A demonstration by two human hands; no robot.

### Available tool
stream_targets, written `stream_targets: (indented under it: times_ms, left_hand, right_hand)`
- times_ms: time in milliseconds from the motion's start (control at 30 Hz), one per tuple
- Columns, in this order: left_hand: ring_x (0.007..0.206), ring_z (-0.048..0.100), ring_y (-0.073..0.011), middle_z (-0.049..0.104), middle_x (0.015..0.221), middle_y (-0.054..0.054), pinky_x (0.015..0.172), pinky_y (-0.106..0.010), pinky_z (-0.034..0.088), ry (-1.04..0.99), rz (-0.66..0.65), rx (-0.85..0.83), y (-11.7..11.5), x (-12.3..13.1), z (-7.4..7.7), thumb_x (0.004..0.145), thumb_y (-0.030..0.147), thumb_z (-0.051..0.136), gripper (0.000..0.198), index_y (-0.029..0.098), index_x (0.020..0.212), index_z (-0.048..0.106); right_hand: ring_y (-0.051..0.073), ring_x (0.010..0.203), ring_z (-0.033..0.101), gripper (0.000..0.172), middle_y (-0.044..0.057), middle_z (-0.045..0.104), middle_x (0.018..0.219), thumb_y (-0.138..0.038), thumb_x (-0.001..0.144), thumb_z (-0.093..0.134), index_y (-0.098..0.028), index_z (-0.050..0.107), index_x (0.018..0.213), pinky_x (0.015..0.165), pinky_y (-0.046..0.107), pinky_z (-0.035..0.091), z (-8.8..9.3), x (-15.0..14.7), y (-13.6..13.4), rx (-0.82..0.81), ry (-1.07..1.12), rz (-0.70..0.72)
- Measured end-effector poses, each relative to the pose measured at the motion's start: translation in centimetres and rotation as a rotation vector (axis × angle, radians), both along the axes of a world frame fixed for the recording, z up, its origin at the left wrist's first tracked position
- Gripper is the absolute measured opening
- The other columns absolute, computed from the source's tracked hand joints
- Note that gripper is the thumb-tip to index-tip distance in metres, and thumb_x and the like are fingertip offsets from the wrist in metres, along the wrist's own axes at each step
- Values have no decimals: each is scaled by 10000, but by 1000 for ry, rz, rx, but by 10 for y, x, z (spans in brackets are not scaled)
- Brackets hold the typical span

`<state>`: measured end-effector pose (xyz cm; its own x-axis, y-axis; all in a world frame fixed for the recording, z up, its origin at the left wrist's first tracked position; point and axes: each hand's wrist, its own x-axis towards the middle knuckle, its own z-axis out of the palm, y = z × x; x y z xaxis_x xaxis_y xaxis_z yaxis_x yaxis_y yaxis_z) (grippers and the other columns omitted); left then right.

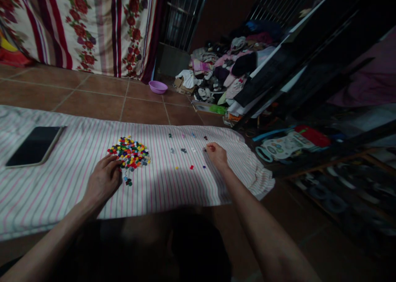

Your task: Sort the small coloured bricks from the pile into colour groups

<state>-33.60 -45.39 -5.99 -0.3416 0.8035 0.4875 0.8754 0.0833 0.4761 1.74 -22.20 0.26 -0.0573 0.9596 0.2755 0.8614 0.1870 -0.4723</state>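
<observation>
A heap of small multicoloured pieces [130, 152], perhaps beads or tiny bricks, lies on a striped cloth [157, 191]. My left hand [104, 175] rests at the heap's near left edge, fingers loosely bent and slightly apart, touching the outermost pieces. A few dark green and blue pieces [128, 182] lie just right of it. Farther right, small single-colour groups sit in spaced rows, among them yellow [176, 168], red [191, 167] and white pieces [194, 150]. My right hand [217, 155] is closed in a pinch at the right end of the middle row; its fingertips hide whatever they hold.
A dark-screened phone [35, 146] lies on the cloth at left. Beyond, on the tiled floor [102, 94], are a purple basin [158, 87] and a pile of clothes [229, 63]. A floral curtain [102, 30] hangs behind. Shelving with shoes [328, 195] stands at right.
</observation>
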Motion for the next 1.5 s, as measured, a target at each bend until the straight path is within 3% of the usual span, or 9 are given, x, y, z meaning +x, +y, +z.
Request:
stream_targets:
  times_ms: [133,367,867,1500]
  left_hand:
    - [1219,522,-305,637,1174,-135,1018,-532,456,-3,10,-4,0,0,-1,848,306,384,330,174,955,667]
    - [1208,533,-299,647,1157,-116,1008,-528,472,3,15,6,-1,0,-1,830,294,409,303,193,950,668]
    - [1216,532,-287,649,1156,-125,1014,-484,484,62,1,-14,-2,-1,0,865,311,400,310,170,962,657]
    - [1232,519,-295,635,1191,-139,1019,-502,472,44,8,-60,-3,0,4,872,301,379,343,143,983,664]
  right_hand:
    - [203,812,640,249,67,706,817,-227,760,498,-178,704,890,762,286,457,-3,33,14,-18,-37,-154]
    - [204,754,637,230,76,713,808,-258,769,527,-184,729,850,682,271,443,-13,59,35,-64,-73,-235]
    - [167,828,618,251,81,702,941,-138,791,529,-173,726,942,733,245,436,-38,55,49,-36,-319,-131]
    - [183,883,603,394,86,668,953,-65,756,468,-148,676,1081,798,266,433,-35,63,52,-65,-298,-102]
